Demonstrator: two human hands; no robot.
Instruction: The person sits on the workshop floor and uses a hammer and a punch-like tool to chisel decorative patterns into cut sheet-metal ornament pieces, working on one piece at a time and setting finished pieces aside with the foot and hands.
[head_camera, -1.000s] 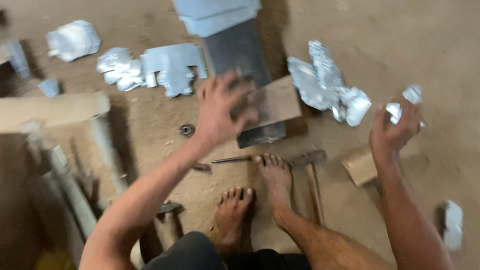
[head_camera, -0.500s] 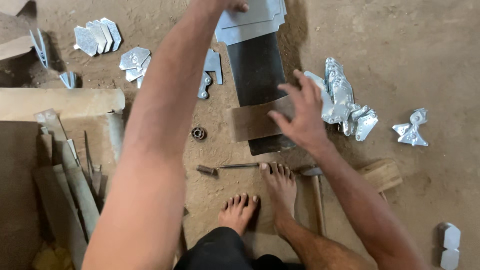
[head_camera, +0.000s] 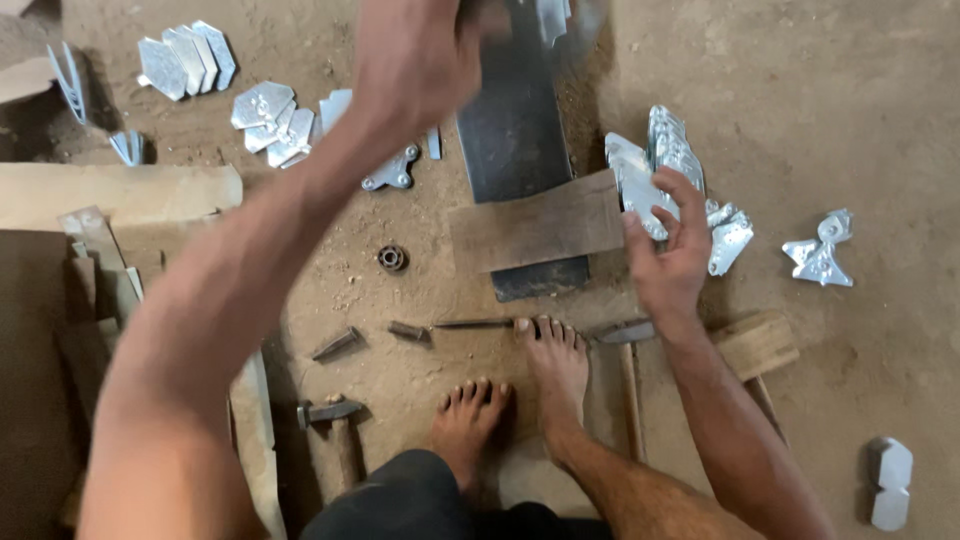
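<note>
Two bare hands work over a dark metal plate (head_camera: 515, 130) lying on the dirt floor (head_camera: 860, 100), with a wooden block (head_camera: 535, 222) laid across its near part. Far left of the plate, stacks of cut sheet-metal pieces (head_camera: 185, 58) lie beside wooden boards (head_camera: 110, 190); nearer the plate are more flat metal cutouts (head_camera: 268, 118) and a small round bearing (head_camera: 392, 258). Below the bearing lie a hammer (head_camera: 330, 412) and short chisels (head_camera: 338, 343). The left hand (head_camera: 415, 65) reaches up to the plate's far end, fingers curled down, but blur hides whether they grip anything. Just below the plate, two bare feet (head_camera: 520, 385) rest on the ground. At the block's right end, the right hand (head_camera: 668, 250) is spread, fingertips touching a pile of shiny metal cutouts (head_camera: 665, 160). Well to the right of the plate lies another single cutout (head_camera: 820, 255).
</note>
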